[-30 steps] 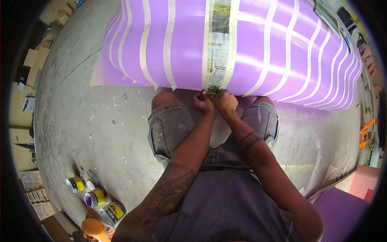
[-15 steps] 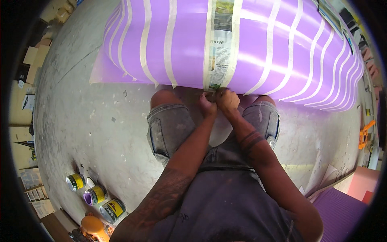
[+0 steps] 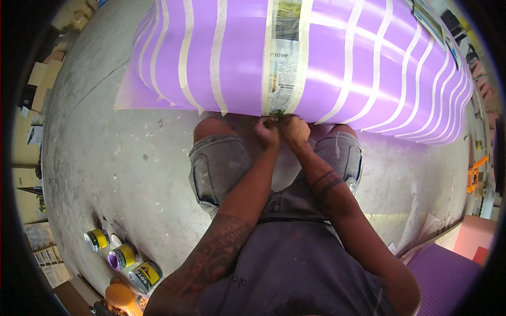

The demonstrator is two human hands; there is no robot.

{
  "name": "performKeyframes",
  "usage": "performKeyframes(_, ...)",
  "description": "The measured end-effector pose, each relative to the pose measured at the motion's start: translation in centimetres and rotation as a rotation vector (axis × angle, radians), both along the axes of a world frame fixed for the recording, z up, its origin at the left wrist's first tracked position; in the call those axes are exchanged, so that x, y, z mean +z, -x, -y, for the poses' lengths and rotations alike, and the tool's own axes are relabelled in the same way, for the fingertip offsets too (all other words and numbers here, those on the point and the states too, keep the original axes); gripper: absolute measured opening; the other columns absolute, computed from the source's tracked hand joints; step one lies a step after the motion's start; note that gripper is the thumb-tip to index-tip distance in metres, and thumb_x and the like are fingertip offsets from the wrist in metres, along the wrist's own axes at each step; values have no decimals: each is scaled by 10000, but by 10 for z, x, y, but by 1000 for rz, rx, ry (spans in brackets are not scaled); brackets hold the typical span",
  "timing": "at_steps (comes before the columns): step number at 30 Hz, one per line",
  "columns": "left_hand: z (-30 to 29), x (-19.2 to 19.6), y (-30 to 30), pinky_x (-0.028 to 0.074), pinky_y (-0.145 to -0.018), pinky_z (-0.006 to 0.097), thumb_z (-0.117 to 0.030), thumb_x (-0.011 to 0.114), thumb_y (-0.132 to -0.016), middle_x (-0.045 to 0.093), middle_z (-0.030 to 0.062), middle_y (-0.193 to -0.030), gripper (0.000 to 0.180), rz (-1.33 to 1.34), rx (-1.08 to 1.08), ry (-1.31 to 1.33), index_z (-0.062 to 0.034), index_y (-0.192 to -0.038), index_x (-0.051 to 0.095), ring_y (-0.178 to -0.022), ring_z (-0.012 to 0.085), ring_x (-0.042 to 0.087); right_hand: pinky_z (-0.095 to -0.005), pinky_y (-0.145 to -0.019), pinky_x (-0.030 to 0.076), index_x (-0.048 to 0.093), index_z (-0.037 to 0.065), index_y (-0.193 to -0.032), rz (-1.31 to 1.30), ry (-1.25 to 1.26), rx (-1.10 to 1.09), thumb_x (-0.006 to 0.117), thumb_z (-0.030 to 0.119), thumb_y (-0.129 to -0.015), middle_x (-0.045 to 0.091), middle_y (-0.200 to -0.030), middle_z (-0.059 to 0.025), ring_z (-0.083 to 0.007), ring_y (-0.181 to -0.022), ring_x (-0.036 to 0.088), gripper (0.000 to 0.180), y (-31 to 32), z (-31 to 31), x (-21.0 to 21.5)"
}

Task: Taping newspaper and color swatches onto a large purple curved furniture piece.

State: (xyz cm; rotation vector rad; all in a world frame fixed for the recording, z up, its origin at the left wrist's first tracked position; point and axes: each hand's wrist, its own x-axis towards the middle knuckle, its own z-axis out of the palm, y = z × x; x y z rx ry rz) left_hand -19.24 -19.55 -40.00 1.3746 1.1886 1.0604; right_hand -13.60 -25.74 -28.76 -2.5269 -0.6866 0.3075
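A large curved purple panel (image 3: 242, 63) bears several cream masking tape strips (image 3: 352, 47) running down it. In its middle a newspaper strip (image 3: 286, 79) is bordered by tape on both sides. At the strip's lower end my right hand (image 3: 296, 129) is closed, its fingers pinching the newspaper's bottom edge. Beside it, just under the left tape border, my left hand (image 3: 268, 134) has its fingers curled together; what lies between them is too small to make out. Both hands sit close together between my knees, under the panel's near edge.
Several paint cans (image 3: 124, 256) stand on the grey concrete floor (image 3: 142, 184) at the lower left, near an orange object (image 3: 120, 296). A purple ribbed sheet (image 3: 448, 279) lies at the lower right. An orange tool (image 3: 476, 175) is at the far right.
My hands stay at the newspaper's lower end and have drawn slightly apart. The whole view has shifted a little, and the newspaper appears slightly farther left.
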Motion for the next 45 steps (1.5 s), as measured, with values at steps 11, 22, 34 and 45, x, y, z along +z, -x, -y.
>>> performKeyframes(11, -7, -3, -4, 536, -809, 435, -138, 710, -885, 729, 192, -921, 162, 6, 37, 62, 17, -930, 723, -879, 351, 699, -566, -765, 573, 771, 44, -835, 50, -5, 25, 637, 450, -898, 710, -805, -281, -491, -788, 707, 432, 2, -5, -2)
performKeyframes(22, 7, 30, 0, 493, -896, 520, -242, 700, -890, 613, 247, -1182, 409, -619, -26, -102, -24, -1224, 611, -1060, 428, 623, -551, -815, 563, 777, 31, -903, -3, 41, 25, 627, 392, -902, 724, -885, -283, -480, -865, 709, 390, -9, -1, 11)
performKeyframes(34, 9, 23, -3, 514, -886, 472, -334, 807, -830, 638, 223, -1056, 530, -310, 69, -77, 55, -1132, 613, -1005, 401, 648, -533, -846, 565, 791, 96, -962, -24, 100, 26, 641, 401, -889, 743, -939, -237, -464, -909, 710, 348, -11, -3, 0)
performKeyframes(45, 0, 12, -10, 514, -816, 412, -90, 787, -787, 643, 146, -935, 279, -71, 239, -112, 17, -961, 597, -868, 282, 625, -533, -836, 565, 791, 103, -980, -11, 83, 43, 699, 451, -853, 742, -949, -234, -456, -904, 711, 381, -12, 1, 3)
